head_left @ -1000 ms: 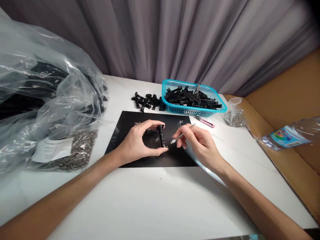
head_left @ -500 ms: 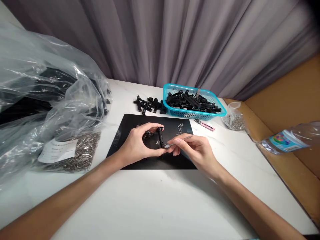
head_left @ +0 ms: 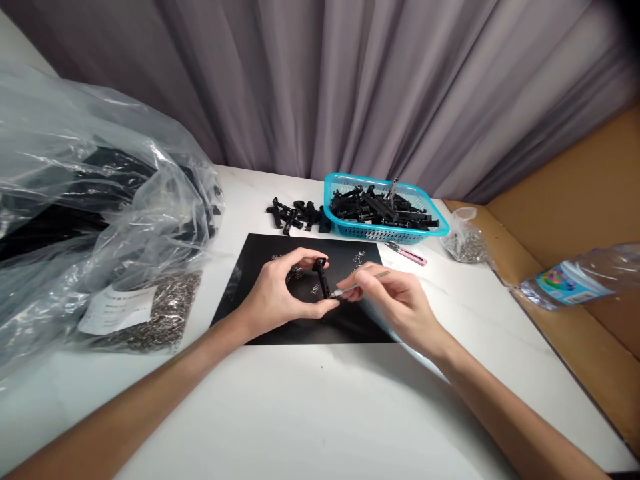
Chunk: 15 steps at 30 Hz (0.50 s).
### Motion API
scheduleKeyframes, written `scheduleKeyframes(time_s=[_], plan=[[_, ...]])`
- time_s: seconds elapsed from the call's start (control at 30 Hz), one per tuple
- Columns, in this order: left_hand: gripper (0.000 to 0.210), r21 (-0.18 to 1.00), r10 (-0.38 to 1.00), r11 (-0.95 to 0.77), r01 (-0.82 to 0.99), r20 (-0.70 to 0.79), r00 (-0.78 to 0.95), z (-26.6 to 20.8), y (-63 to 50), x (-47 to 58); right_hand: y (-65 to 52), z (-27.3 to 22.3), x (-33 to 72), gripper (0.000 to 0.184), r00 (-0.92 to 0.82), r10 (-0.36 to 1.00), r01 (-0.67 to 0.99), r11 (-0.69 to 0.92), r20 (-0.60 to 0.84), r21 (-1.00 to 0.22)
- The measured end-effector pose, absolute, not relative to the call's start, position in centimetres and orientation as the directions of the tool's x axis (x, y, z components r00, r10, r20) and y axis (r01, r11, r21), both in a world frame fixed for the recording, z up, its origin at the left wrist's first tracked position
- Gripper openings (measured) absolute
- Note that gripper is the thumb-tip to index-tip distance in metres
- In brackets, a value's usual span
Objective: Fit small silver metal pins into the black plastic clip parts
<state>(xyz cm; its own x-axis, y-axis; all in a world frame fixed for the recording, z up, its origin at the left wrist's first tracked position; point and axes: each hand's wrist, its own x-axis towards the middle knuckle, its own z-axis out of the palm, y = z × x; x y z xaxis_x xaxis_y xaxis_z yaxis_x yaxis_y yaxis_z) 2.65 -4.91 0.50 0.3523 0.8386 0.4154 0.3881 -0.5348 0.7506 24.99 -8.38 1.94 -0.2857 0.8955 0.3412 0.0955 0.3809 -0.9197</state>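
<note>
Between thumb and fingers, my left hand [head_left: 280, 287] grips a narrow black plastic part [head_left: 321, 277] by its two ends, held upright above a black mat [head_left: 285, 332]. My right hand [head_left: 395, 293] pinches a thin metal tool [head_left: 363, 283], pen-like in shape; its exact kind is unclear. The tool's tip meets the lower end of the black part, near my left thumb. Small shiny metal pieces [head_left: 359, 260] lie in loose clusters on the mat, some partly behind my left hand.
A blue basket [head_left: 387, 235] full of black parts stands at the back, with loose black parts [head_left: 295, 215] beside it. Pink-handled snips [head_left: 407, 254] lie in front. Bags of metal pieces [head_left: 165, 310] [head_left: 467, 247] flank the mat. A plastic bottle [head_left: 570, 283] lies at right.
My right hand has shifted slightly right, and its fingers have drawn back a little from the black part. My left hand keeps its hold. The whole view has tilted slightly.
</note>
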Motion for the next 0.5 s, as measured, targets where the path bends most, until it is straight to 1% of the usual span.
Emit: scheduleKeyframes(time_s=[0.07, 0.13, 0.17, 0.2, 0.27, 0.3, 0.33, 0.4, 0.5], plan=[[0.059, 0.747, 0.841, -0.530, 0.400, 0.401, 0.364, 0.4, -4.7, 2.6, -7.6, 2.3, 26.0, 0.039, -0.167, 0.878, 0.176, 0.473, 0.448, -0.863], [0.061, 0.748, 0.847, -0.521, 0.410, 0.395, 0.355, 0.3, -4.5, 2.4, -6.8, 2.6, 27.2, 0.040, -0.090, 0.845, 0.284, 0.529, 0.527, -0.799], [0.062, 0.753, 0.853, -0.513, 0.412, 0.392, 0.346, 0.3, -4.4, 2.3, -6.5, 2.6, 27.9, 0.038, -0.138, 0.837, 0.368, 0.540, 0.530, -0.757], [0.063, 0.759, 0.859, -0.504, 0.412, 0.388, 0.336, 0.2, -4.3, 2.1, -6.3, 2.6, 28.5, 0.036, -0.223, 0.836, 0.464, 0.544, 0.502, -0.699], [0.063, 0.767, 0.867, -0.490, 0.415, 0.379, 0.323, 0.2, -4.1, 2.0, -6.0, 2.4, 29.3, 0.029, -0.406, 0.824, 0.607, 0.566, 0.394, -0.558], [0.063, 0.769, 0.870, -0.484, 0.418, 0.373, 0.322, 0.2, -4.1, 2.0, -6.0, 2.2, 29.6, 0.028, -0.464, 0.819, 0.654, 0.574, 0.339, -0.492], [0.063, 0.770, 0.873, -0.479, 0.422, 0.366, 0.324, 0.3, -4.1, 1.9, -5.9, 1.9, 29.7, 0.029, -0.500, 0.813, 0.688, 0.583, 0.299, -0.433], [0.064, 0.767, 0.875, -0.474, 0.432, 0.358, 0.325, 0.4, -4.1, 2.0, -5.9, 1.4, 29.7, 0.036, -0.524, 0.809, 0.730, 0.587, 0.266, -0.350], [0.063, 0.763, 0.879, -0.469, 0.445, 0.356, 0.316, 0.4, -4.1, 2.0, -5.5, 0.7, 29.7, 0.040, -0.513, 0.812, 0.760, 0.580, 0.277, -0.292]])
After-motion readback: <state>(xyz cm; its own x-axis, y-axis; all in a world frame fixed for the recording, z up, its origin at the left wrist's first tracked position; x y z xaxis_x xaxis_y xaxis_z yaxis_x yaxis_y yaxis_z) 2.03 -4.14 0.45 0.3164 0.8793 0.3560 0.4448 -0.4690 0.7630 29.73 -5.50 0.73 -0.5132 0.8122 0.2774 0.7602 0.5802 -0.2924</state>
